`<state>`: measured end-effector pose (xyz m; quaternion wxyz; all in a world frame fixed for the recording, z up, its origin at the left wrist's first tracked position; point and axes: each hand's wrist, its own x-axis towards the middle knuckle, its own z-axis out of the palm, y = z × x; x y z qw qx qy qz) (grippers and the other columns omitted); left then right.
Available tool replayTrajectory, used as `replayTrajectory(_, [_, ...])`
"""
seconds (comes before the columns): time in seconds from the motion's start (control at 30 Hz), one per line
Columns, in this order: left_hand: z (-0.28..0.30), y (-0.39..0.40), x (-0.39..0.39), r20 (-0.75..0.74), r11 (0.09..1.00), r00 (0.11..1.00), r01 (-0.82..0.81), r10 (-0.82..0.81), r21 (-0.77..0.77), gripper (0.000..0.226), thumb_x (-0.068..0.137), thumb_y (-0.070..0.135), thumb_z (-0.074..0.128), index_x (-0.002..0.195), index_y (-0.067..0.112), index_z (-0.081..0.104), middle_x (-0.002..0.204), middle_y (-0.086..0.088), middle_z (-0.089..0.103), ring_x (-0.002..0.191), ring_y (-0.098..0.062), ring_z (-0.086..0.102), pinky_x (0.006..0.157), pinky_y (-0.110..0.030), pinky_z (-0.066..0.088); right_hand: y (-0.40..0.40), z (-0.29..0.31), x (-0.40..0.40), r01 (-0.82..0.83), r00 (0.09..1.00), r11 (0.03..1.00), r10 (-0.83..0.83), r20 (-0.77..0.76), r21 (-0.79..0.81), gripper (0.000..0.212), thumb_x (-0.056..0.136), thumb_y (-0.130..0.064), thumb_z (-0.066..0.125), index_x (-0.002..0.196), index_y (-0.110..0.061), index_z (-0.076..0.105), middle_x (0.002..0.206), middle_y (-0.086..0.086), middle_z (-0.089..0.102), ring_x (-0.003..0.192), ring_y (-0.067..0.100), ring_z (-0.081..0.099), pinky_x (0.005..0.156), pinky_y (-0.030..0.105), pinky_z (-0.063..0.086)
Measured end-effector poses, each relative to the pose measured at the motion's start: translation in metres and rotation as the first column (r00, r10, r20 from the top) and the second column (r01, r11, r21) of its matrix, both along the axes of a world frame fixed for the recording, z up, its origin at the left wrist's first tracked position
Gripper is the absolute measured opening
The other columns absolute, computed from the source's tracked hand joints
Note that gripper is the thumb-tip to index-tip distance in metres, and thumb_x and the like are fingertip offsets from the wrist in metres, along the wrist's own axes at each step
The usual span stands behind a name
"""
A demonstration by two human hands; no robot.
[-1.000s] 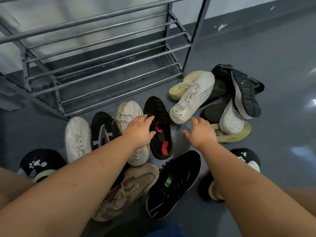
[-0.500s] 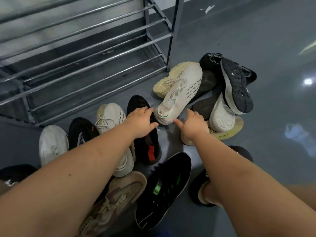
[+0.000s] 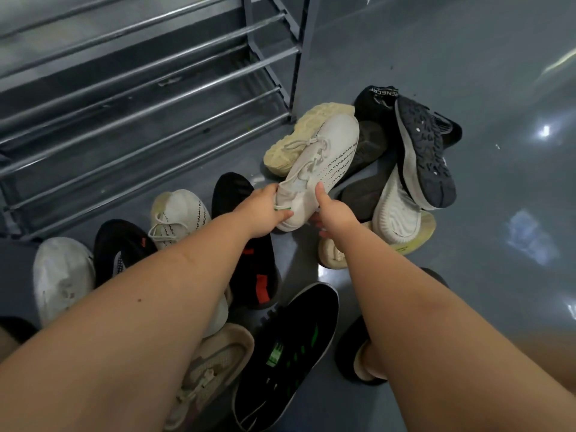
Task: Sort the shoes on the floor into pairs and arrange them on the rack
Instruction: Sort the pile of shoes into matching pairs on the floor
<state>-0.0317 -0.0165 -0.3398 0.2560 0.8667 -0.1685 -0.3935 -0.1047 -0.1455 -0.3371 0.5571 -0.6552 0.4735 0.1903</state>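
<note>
The left forearm covers the heel half of a white lettered shoe and much of a black shoe with red patches. A tan shoe runs under that arm and off the bottom edge. The rack is cut off at the top and left. The right hand's fingers lie hidden beneath the white sneaker.

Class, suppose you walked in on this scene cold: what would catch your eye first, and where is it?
Both hands, left hand and right hand, grip the heel of a white sneaker at mid-frame. It lies atop a jumble of shoes, beside an upturned black sole. At upper left stands the metal rack, no shoes visible on it.
</note>
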Motion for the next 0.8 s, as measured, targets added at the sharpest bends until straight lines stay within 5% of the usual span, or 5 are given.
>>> replayTrajectory(0.17, [0.021, 0.008, -0.003, -0.025, 0.998, 0.999, -0.021, 0.019, -0.061, 0.056, 0.088, 0.035, 0.061, 0.137, 0.016, 0.042, 0.136, -0.006, 0.052, 0.122, -0.023, 0.052, 0.105, -0.036, 0.041, 0.009, 0.015, -0.013, 0.2, 0.972, 0.97, -0.214, 0.093, 0.138, 0.072, 0.088, -0.057, 0.053, 0.131, 0.0, 0.044, 0.131, 0.027, 0.052, 0.119, 0.042, 0.055, 0.101, 0.054, 0.045])
replayTrajectory(0.27, [0.031, 0.022, -0.02, -0.034, 0.992, 0.996, -0.084, 0.081, -0.092, 0.055, 0.089, 0.037, 0.059, 0.136, 0.016, 0.042, 0.134, -0.007, 0.053, 0.118, -0.024, 0.054, 0.102, -0.037, 0.044, 0.023, 0.023, -0.025, 0.24, 0.952, 0.936, -0.278, 0.128, 0.256, 0.066, 0.083, -0.05, 0.064, 0.13, -0.01, 0.04, 0.127, 0.014, 0.056, 0.106, 0.03, 0.062, 0.085, 0.045, 0.054])
replayTrajectory(0.6, [0.051, 0.118, -0.095, -0.105, 0.963, 0.971, -0.227, 0.213, -0.148, 0.057, 0.09, 0.032, 0.06, 0.14, 0.013, 0.039, 0.138, -0.002, 0.05, 0.128, -0.021, 0.048, 0.109, -0.028, 0.035, 0.093, 0.028, -0.065, 0.15, 0.96, 0.947, -0.208, 0.187, 0.285, 0.043, 0.093, -0.012, 0.058, 0.132, -0.011, 0.041, 0.114, 0.014, 0.057, 0.08, 0.02, 0.059, 0.057, 0.031, 0.049])
replayTrajectory(0.7, [0.05, 0.147, -0.115, 0.085, 0.992, 0.988, -0.124, 0.127, -0.039, 0.06, 0.093, 0.031, 0.054, 0.146, 0.018, 0.03, 0.153, -0.005, 0.029, 0.142, -0.022, 0.027, 0.113, -0.027, 0.021, 0.102, 0.023, -0.079, 0.098, 0.976, 0.968, -0.138, 0.166, 0.232, 0.043, 0.094, -0.007, 0.056, 0.134, -0.007, 0.04, 0.104, 0.011, 0.058, 0.091, 0.025, 0.056, 0.063, 0.036, 0.05])
replayTrajectory(0.8, [0.045, 0.173, -0.124, 0.204, 0.966, 0.945, -0.259, 0.255, -0.006, 0.06, 0.094, 0.033, 0.052, 0.147, 0.023, 0.028, 0.159, -0.005, 0.013, 0.146, -0.023, 0.012, 0.118, -0.034, 0.013, 0.103, 0.017, -0.092, -0.001, 0.992, 0.99, -0.016, 0.124, 0.14, 0.041, 0.093, -0.007, 0.056, 0.132, -0.005, 0.043, 0.083, 0.004, 0.053, 0.085, 0.026, 0.056, 0.063, 0.039, 0.049])
